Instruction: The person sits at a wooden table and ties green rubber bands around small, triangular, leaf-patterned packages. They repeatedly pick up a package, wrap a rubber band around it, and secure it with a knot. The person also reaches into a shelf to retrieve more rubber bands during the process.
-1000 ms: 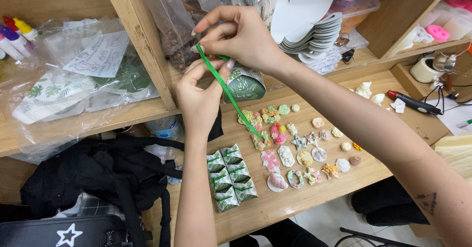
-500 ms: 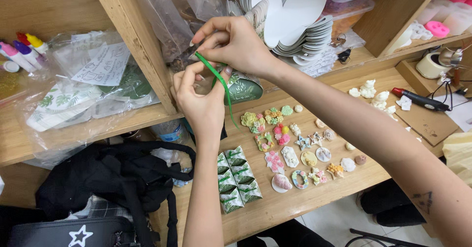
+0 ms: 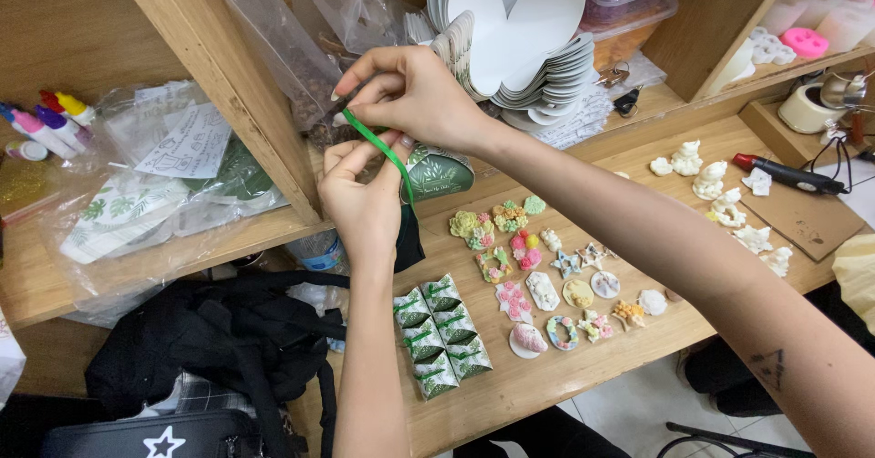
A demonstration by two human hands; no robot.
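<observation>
The 2 hands have come closer together: right hand (image 3: 415, 93) and left hand (image 3: 360, 194) both pinch the green ribbon (image 3: 383, 153), now shorter, nearly tied.

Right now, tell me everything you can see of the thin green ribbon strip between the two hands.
The thin green ribbon strip looks like a narrow, flat, glossy band in bright green. It runs slantwise from the right hand, which pinches its upper end, down past the left hand, whose fingers touch it, toward the green patterned pouch behind. It appears taut. Its lower end is hidden, so I cannot tell if it is tied.
</observation>
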